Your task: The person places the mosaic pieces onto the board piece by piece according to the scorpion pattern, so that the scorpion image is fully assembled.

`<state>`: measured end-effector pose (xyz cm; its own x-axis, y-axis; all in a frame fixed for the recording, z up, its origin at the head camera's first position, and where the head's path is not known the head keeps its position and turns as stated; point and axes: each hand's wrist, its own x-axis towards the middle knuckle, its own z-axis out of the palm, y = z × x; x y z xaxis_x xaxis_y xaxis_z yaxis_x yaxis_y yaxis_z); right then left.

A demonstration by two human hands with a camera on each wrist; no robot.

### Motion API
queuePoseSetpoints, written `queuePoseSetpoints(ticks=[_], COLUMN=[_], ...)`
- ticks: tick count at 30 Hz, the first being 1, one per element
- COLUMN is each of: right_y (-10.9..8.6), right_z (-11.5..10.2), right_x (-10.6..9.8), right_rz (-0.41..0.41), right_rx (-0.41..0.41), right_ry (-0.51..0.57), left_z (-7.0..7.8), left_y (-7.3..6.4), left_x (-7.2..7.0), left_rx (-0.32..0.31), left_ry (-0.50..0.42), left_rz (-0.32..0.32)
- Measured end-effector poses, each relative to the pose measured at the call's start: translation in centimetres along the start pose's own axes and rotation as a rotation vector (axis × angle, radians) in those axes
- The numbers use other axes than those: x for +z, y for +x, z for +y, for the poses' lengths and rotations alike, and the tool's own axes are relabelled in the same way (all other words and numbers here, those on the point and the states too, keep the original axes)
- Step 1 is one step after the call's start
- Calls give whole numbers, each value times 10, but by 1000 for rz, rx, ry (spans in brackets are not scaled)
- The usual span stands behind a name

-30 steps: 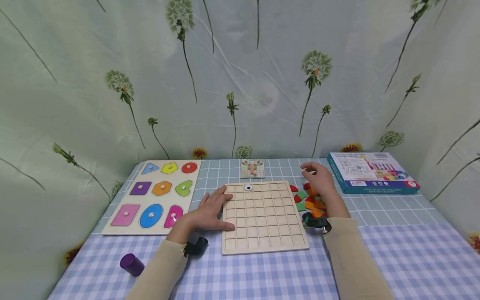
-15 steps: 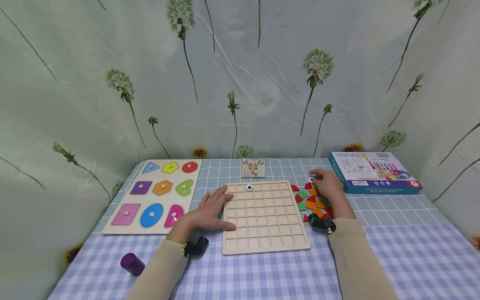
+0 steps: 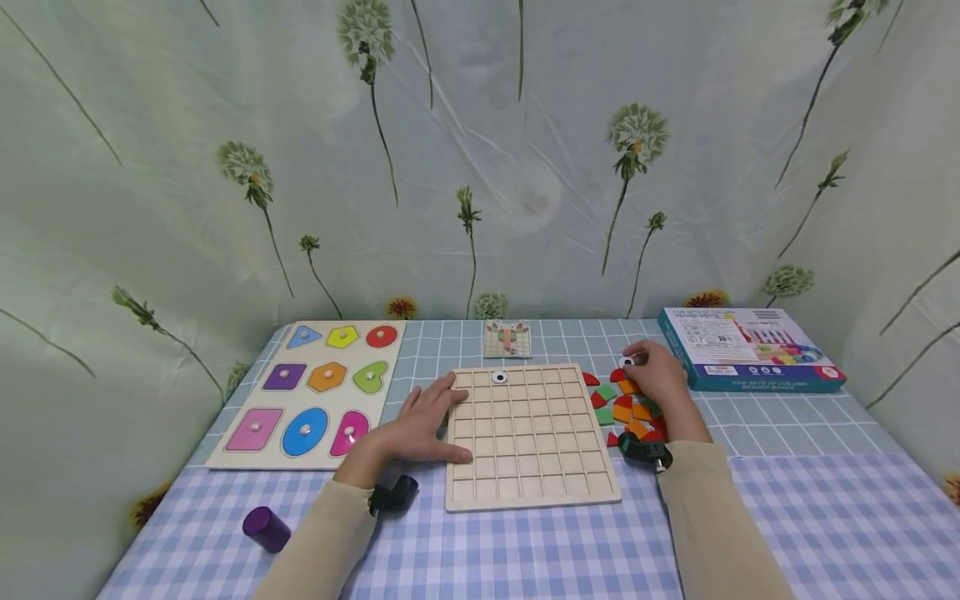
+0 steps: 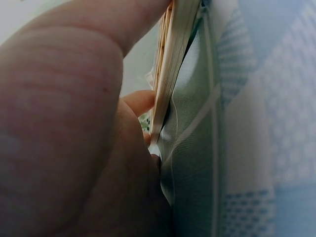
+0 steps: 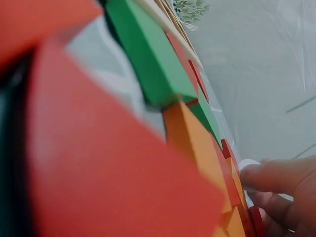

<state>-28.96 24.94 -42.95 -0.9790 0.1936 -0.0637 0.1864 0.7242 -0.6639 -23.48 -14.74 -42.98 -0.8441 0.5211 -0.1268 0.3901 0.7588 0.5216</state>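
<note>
My left hand (image 3: 423, 427) rests spread along the left edge of a wooden grid board (image 3: 540, 467), its thumb and fingertips on the rim. In the left wrist view the thumb (image 4: 59, 98) lies close to the lens, beside the board's edge (image 4: 173, 64). A white round eye piece (image 3: 499, 377) sits in the board's top row. Beyond the board's right side, my right hand (image 3: 656, 375) pinches a second eye piece (image 3: 627, 362) at the far end of a pile of coloured pieces (image 3: 622, 408). The right wrist view shows its fingers (image 5: 276, 177) partly covering that white piece.
A small pattern card (image 3: 507, 339) lies behind the grid board. To the left is a knobbed shape puzzle (image 3: 225, 458), with a purple cylinder (image 3: 266, 529) in front of it. A flat box (image 3: 750, 350) stands at the back right.
My right hand has moved right and down to the far end of the pile, and its fingers have come onto the eye piece there. The left hand keeps its place on the board.
</note>
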Motion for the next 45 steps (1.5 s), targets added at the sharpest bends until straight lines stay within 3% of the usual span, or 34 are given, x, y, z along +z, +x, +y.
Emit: queuePoseSetpoints(ticks=[6, 13, 20, 30, 45], right_y=[-3, -5, -6, -5, -9], right_z=[-2, -8, -18, -28, -43], right_x=[-3, -2, 2, 13, 26], right_rz=[51, 68, 6, -62, -85], right_rx=[-1, -48, -127, -152, -244], right_ry=[49, 154, 185, 226, 226], left_z=[-2, 2, 1, -1, 0], left_y=[2, 1, 3, 1, 1], left_x=[1, -1, -1, 2, 2], left_rx=[23, -6, -5, 1, 10], left_ry=[5, 12, 18, 7, -2], left_rz=[12, -7, -2, 11, 18])
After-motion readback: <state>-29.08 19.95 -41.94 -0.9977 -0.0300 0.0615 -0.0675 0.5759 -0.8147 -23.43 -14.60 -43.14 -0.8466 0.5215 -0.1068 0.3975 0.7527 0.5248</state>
